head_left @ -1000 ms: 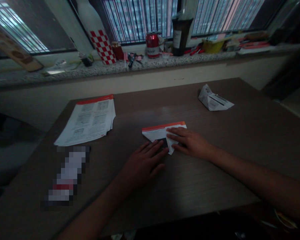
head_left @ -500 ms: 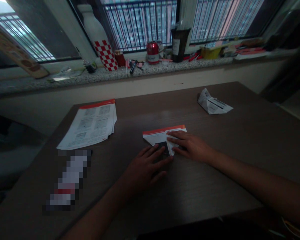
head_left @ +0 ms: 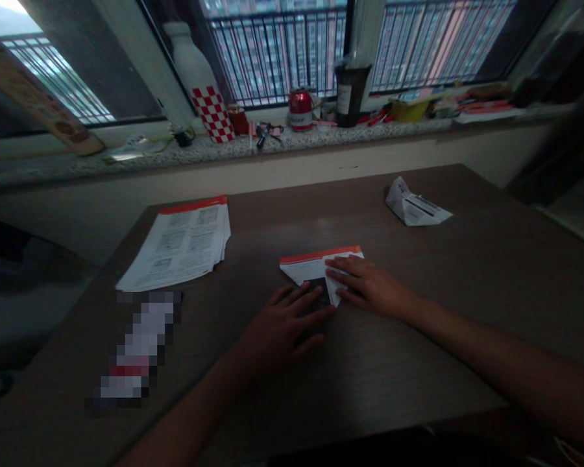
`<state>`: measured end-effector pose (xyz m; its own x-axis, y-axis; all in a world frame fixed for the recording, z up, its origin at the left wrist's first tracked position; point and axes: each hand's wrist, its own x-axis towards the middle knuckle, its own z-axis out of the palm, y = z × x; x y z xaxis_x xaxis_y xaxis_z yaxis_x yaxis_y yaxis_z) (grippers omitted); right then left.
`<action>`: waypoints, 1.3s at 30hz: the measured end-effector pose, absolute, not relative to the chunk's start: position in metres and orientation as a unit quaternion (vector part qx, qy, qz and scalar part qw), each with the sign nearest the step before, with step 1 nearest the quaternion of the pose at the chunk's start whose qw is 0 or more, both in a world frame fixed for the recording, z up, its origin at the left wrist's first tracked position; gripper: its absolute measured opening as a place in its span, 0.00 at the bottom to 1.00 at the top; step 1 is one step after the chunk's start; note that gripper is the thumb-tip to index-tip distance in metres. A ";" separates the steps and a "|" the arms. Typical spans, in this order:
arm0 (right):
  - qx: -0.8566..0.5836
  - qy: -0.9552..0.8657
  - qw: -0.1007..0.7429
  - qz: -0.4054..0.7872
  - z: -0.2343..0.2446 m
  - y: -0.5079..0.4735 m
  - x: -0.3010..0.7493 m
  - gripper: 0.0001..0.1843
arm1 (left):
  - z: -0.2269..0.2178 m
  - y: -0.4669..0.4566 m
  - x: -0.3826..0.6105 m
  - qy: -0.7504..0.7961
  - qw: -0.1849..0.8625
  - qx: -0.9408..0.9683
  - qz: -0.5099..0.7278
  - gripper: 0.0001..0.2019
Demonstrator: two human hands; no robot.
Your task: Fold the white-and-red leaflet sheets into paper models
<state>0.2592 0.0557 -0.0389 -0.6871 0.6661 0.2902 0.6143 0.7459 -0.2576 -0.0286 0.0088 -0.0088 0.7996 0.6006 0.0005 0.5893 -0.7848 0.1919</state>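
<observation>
A partly folded sheet of paper (head_left: 304, 267), white with a red-orange band along its far edge and a dark patch near its point, lies flat on the brown table (head_left: 253, 224). My left hand (head_left: 287, 324) rests with fingers spread on its near, dark part. Over the right side of the paper my right hand (head_left: 370, 282) lies flat, fingers stretched out and pressing on the folded flap. Both hands cover parts of the sheet, so some fold lines are hidden. Farther right stands a folded paper shape (head_left: 416, 206) with printed text.
A stack of printed sheets (head_left: 185, 243) lies at the table's left. In front of it is a pixelated, oblong object (head_left: 139, 347). On the window sill stand a checkered bottle (head_left: 207, 97), a red can (head_left: 300, 110), a dark cup (head_left: 349, 94) and a yellow container (head_left: 411, 109).
The camera view has shifted slightly, so the scene sits a little lower and farther right. Both hands stay in place on the folded paper.
</observation>
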 end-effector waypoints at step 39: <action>-0.353 -0.902 0.196 0.155 -0.030 0.043 0.247 0.31 | -0.004 0.021 -0.050 0.359 0.130 0.922 0.064 0.24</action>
